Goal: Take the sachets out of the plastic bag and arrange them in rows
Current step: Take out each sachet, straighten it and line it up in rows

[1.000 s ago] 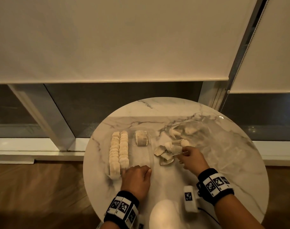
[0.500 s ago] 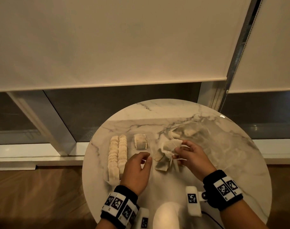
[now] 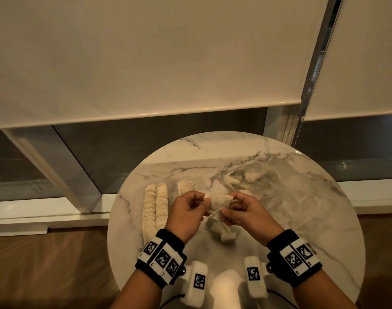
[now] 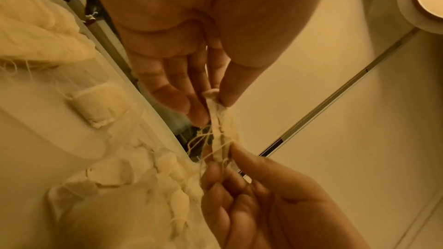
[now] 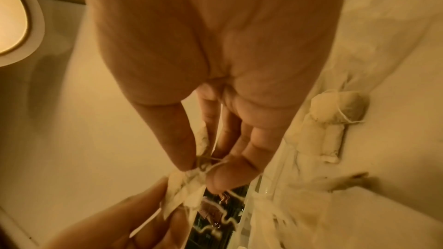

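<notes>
Above the middle of the round marble table (image 3: 313, 230), both hands hold one tangled clump of pale sachets (image 3: 218, 200). My left hand (image 3: 205, 201) pinches one sachet end (image 4: 215, 101) between thumb and finger. My right hand (image 3: 229, 204) pinches the strings and another sachet (image 5: 189, 181) of the same clump. Two long rows of sachets (image 3: 156, 208) lie at the left, with a short stack (image 3: 185, 187) beside them. Loose sachets (image 3: 221, 231) lie under the hands. The clear plastic bag (image 3: 279, 192) sprawls to the right, with a few sachets (image 3: 252, 176) inside.
The table's edge runs close round the rows at the left and curves along the front. A window frame and lowered blinds (image 3: 146, 63) stand behind the table. Wooden floor (image 3: 45, 264) lies below on both sides.
My left hand left the table beside the rows and came up to the clump. My right hand lifted the clump off the loose sachets, and both hands now hold it.
</notes>
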Demonstrator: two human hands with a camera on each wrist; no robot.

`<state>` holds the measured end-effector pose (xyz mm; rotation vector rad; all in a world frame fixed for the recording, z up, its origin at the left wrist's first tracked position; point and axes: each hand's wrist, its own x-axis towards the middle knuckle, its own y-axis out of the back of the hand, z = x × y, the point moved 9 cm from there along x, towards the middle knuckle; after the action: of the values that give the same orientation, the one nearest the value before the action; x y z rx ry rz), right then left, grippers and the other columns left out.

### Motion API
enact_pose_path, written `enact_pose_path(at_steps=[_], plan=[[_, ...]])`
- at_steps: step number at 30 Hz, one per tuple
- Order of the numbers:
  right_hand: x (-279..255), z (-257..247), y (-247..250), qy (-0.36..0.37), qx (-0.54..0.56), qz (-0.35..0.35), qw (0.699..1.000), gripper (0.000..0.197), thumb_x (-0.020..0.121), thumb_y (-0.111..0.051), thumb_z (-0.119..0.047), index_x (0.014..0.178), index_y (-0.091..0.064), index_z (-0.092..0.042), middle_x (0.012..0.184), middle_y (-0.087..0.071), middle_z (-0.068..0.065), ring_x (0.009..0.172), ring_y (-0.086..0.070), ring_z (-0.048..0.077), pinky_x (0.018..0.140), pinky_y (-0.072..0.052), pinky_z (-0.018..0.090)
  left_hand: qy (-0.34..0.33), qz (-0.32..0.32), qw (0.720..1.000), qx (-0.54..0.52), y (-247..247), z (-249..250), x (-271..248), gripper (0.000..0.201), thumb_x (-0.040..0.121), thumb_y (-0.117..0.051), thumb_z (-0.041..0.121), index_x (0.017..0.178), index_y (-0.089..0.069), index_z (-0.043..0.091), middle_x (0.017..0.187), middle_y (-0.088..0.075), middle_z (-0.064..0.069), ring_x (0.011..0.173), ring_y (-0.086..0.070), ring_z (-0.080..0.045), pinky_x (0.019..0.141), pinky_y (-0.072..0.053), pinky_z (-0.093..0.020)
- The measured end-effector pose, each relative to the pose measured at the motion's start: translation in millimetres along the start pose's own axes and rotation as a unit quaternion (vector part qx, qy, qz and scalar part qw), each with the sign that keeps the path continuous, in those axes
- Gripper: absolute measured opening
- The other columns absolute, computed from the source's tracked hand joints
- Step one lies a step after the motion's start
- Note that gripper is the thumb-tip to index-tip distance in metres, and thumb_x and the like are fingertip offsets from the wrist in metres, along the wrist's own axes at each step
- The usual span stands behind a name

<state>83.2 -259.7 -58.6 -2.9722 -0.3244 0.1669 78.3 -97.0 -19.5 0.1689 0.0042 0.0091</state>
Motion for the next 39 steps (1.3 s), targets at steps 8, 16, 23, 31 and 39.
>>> enact_pose_path(at_steps=[8, 16, 23, 31, 39], plan=[[1.9, 8.7, 28.3, -0.018, -0.080, 0.061, 0.995, 0.023, 0.087, -0.073, 0.001, 0.108, -0.068, -0.005, 0.084, -0.073, 0.023, 0.074, -0.068, 0.026, 0.070, -0.058, 0.031, -0.036, 0.021, 0.994, 0.097, 33.4, 8.7, 20.6, 0.008, 0.092, -0.068, 0.010, 0.086, -0.068, 0.016, 0.073, -0.071, 0.000, 0.061, -0.066, -0.008, 0.056, -0.047, -0.015], [8.7, 22.0, 40.2, -0.023, -0.121, 0.085, 0.989, 0.015, 0.087, -0.073, -0.004, 0.100, -0.069, -0.011, 0.075, -0.071, 0.011, 0.069, -0.065, 0.021, 0.065, -0.055, 0.029, -0.025, 0.027, 0.972, 0.231, 58.3, 10.2, 50.2, 0.003, 0.091, -0.071, 0.019, 0.093, -0.071, 0.016, 0.077, -0.074, -0.001, 0.063, -0.069, -0.011, 0.063, -0.055, -0.022], [14.1, 40.9, 39.8, -0.043, -0.233, 0.060, 0.970, 0.015, 0.087, -0.076, -0.023, 0.099, -0.070, -0.029, 0.090, -0.073, 0.003, 0.065, -0.065, 0.005, 0.060, -0.048, 0.021, 0.065, -0.067, 0.900, 0.426, 49.7, -30.1, 78.0, 0.003, 0.092, -0.069, 0.025, 0.093, -0.070, 0.022, 0.088, -0.071, -0.001, 0.074, -0.067, -0.016, 0.068, -0.055, -0.027], [14.3, 43.8, 40.2, -0.051, -0.247, 0.052, 0.966, 0.013, 0.088, -0.075, -0.027, 0.099, -0.069, -0.030, 0.091, -0.072, 0.002, 0.068, -0.066, 0.006, 0.060, -0.048, 0.020, 0.087, -0.117, 0.846, 0.512, 33.0, -47.2, 113.4, 0.018, 0.089, -0.066, 0.009, 0.099, -0.076, 0.020, 0.107, -0.072, -0.006, 0.098, -0.068, -0.024, 0.086, -0.057, -0.032], [11.0, 56.1, 30.6, -0.092, -0.311, -0.005, 0.946, 0.017, 0.089, -0.071, -0.026, 0.104, -0.068, -0.031, 0.090, -0.074, -0.007, 0.080, -0.068, 0.003, 0.073, -0.049, 0.017, 0.083, -0.100, 0.822, 0.554, 40.8, -53.2, 138.4, 0.025, 0.087, -0.063, 0.006, 0.100, -0.077, 0.023, 0.110, -0.072, -0.006, 0.099, -0.067, -0.026, 0.088, -0.056, -0.032]])
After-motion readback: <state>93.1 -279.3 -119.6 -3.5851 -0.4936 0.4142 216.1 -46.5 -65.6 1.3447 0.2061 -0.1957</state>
